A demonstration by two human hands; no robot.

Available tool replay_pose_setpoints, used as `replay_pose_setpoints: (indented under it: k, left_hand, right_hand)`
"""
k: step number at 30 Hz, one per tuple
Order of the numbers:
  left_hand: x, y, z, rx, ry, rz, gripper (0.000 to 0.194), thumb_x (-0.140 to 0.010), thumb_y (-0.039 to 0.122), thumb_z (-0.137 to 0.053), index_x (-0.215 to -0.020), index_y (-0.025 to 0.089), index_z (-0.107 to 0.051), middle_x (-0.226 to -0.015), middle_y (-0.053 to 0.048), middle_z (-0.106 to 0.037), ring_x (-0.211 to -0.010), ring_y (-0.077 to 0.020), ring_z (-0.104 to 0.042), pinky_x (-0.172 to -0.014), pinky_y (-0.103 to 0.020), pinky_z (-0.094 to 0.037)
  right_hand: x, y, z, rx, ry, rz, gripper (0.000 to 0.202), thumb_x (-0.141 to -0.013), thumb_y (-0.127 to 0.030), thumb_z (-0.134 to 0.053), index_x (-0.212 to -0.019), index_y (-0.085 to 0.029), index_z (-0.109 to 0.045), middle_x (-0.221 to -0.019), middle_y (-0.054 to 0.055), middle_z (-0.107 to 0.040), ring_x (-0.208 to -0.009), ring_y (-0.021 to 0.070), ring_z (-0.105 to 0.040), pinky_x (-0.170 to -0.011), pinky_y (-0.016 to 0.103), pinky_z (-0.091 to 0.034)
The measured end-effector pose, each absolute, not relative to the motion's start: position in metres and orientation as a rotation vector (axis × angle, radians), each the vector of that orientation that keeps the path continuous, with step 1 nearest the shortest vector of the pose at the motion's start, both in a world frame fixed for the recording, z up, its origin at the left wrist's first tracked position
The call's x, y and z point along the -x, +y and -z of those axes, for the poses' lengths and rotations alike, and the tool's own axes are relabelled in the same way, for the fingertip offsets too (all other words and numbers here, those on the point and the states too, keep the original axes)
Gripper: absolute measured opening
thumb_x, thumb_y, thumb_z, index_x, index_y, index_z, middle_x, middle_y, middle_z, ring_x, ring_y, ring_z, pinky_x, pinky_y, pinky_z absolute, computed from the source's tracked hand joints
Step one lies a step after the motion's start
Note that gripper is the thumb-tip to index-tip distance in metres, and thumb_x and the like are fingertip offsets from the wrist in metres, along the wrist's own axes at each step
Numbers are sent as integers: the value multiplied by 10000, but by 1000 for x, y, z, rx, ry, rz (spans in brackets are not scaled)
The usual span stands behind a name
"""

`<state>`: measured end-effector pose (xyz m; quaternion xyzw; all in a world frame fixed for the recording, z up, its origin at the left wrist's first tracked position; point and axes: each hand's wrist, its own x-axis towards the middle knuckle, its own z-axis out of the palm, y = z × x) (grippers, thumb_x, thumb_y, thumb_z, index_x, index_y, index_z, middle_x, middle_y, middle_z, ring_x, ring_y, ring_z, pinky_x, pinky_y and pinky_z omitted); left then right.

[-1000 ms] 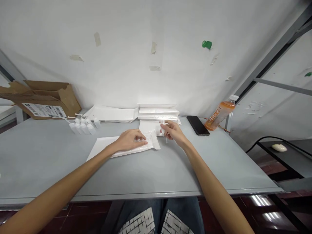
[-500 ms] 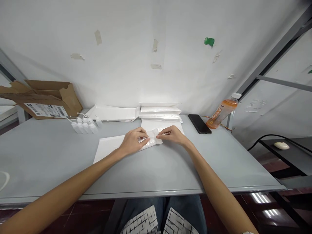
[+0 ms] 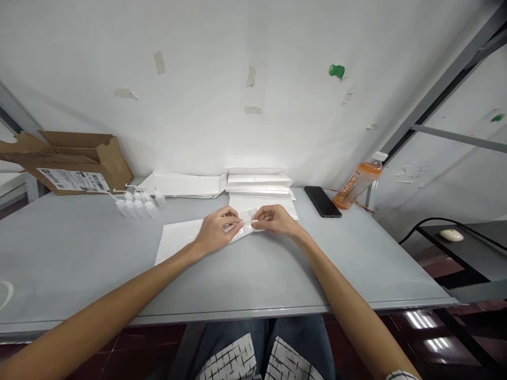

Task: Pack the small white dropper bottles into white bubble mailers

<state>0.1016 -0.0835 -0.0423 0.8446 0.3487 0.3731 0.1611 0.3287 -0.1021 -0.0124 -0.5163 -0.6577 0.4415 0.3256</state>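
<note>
A white padded envelope [image 3: 178,237] lies slantwise on the grey table in front of me, its right end wrinkled and somewhat translucent. My left hand [image 3: 217,228] rests across it, thumb and fingertips pinched on that end. From the other side, my right hand [image 3: 278,220] pinches the same end, its fingertips close to the left ones. The fingers hide part of the envelope's edge. Just behind the hands, a stack of white padded envelopes [image 3: 259,186] leans at the wall, the lowest lying flat toward me.
Several small white bottles [image 3: 137,207] with thin tips stand left, before an open cardboard box [image 3: 75,164]. More flat white envelopes [image 3: 190,184] lie along the wall. At right are a black phone [image 3: 322,201] and a tilted bottle of orange drink [image 3: 358,182]. The table's front edge [image 3: 237,315] runs below my forearms.
My right hand has shifted slightly left, closer to my left hand, and its fingers have curled further over the envelope's end. My left hand keeps its pinch. The view has turned slightly.
</note>
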Motion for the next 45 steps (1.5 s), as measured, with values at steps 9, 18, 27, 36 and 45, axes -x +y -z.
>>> replay_pose_setpoints:
  k: [9, 18, 27, 36, 45]
  left_hand:
    - [-100, -83, 41, -2493, 982, -1048, 297, -940, 372, -549, -842, 208, -776, -906, -53, -683, -687, -128, -589, -625, -270, -447]
    - [-101, -82, 43, -2496, 963, -1073, 265, -935, 336, -571, -842, 198, -777, -905, -53, -680, -692, -129, -592, -625, -269, -444]
    - [-101, -78, 49, -2536, 866, -1210, 203, -919, 293, -621, -833, 195, -777, -867, -37, -689, -687, -119, -611, -602, -245, -454]
    - [-103, -80, 53, -2571, 826, -1241, 215, -913, 266, -624, -761, 195, -758, -821, -38, -678, -737, -143, -618, -645, -263, -471]
    - [-101, -78, 51, -2557, 822, -1295, 180, -915, 250, -634, -804, 191, -764, -840, -33, -681, -681, -116, -598, -601, -244, -457]
  right_hand:
    - [-333, -101, 12, 1333, -1812, -1123, 283, -697, -408, -772, -833, -160, -764, -708, 19, -669, -614, 123, -528, -544, 251, -400]
    - [-330, -100, 17, 1290, -1794, -1199, 195, -713, -336, -722, -778, -156, -757, -650, -2, -638, -523, 102, -490, -535, 265, -418]
    - [-331, -101, 17, 1310, -1837, -1252, 240, -707, -353, -717, -816, -145, -765, -708, 20, -654, -573, 105, -471, -532, 256, -409]
    - [-320, -99, 27, 1259, -1778, -1209, 135, -662, -248, -654, -699, -137, -721, -597, -19, -565, -570, 90, -421, -543, 249, -335]
    - [-326, -98, 22, 1301, -1806, -1217, 192, -661, -312, -686, -728, -141, -741, -669, 10, -626, -625, 117, -485, -583, 262, -379]
